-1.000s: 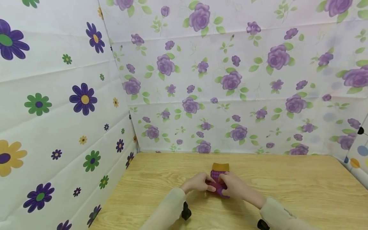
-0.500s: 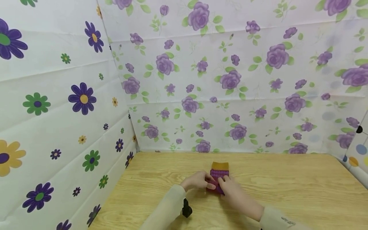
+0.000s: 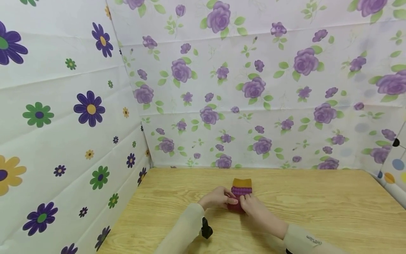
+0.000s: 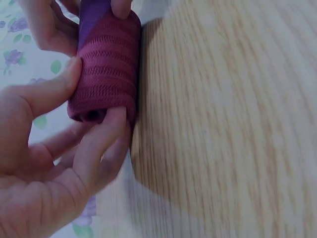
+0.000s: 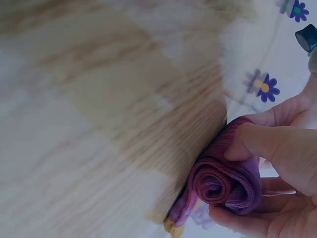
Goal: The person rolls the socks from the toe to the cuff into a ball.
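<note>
A knitted sock, maroon and purple, is partly rolled up on the table. In the head view, its roll [image 3: 235, 207] lies at the near end, and a flat checked band and an orange cuff [image 3: 242, 182] stretch away beyond it. My left hand [image 3: 217, 198] holds the left end; in the left wrist view the thumb presses the side of the ribbed roll [image 4: 109, 74] and a fingertip sits at its hollow end. On the other end, my right hand [image 5: 292, 163] grips with thumb and fingers, the spiral of layers [image 5: 215, 183] showing in the right wrist view.
The wooden table [image 3: 171, 187] reaches back to a wall of white cloth with purple roses [image 3: 209, 116]. Another flowered cloth [image 3: 101, 176] hangs along the left side. A black device [image 3: 206, 228] shows at the left sleeve.
My right hand has shifted slightly left and its fingers now lie over the roll. The purple part that stuck out at the near right is tucked in. My left hand stays nearly in place.
</note>
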The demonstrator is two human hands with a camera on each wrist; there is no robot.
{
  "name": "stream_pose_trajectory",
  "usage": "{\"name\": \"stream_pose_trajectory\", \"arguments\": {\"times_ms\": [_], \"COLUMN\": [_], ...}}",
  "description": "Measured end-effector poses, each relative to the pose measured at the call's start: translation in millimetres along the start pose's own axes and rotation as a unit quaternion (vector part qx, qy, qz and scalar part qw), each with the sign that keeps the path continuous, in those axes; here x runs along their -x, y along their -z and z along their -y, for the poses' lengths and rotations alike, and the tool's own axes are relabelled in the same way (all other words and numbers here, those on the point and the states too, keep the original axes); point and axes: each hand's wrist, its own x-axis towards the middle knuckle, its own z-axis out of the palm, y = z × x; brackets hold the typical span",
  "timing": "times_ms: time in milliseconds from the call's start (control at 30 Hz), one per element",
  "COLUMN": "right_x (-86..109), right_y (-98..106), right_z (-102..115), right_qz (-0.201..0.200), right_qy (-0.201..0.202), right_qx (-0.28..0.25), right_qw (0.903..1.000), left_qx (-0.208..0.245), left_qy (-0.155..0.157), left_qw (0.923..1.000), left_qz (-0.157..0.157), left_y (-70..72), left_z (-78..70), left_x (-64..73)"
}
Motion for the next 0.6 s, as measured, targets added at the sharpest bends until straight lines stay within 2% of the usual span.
{"name": "stream_pose_trajectory", "arguments": {"times_ms": [167,333,467,600], "right_x": [-0.7,-3.6,-6.8,-10.6], "right_y": [-2.6,-7.7,-10.8,-9.5], "right_z": [-6.3,-17.2,-27.0,-33.1], "right_qz": [-0.008,-0.017,-0.013,0.001], "right_qy": [-0.006,-0.002,0.005,0.013], "right_qx": [-0.03,-0.06,-0.082,-0.1], "right_qw": [0.9995,0.9981,0.9965,0.9949], "left_qx": [0.026,0.015,-0.003,-0.018], "left_qy": [0.029,0.046,0.031,0.01], "left_qw": [0.9981,0.9924,0.9882,0.9875], "left_qz": [-0.048,-0.113,-0.15,-0.156], "left_y": [-3.3,-8.8,-13.5,-16.0], "left_z": [-3.5,-5.7,-6.5,-8.1], "left_x": [0.9,3.8,4.3,5.2]}}
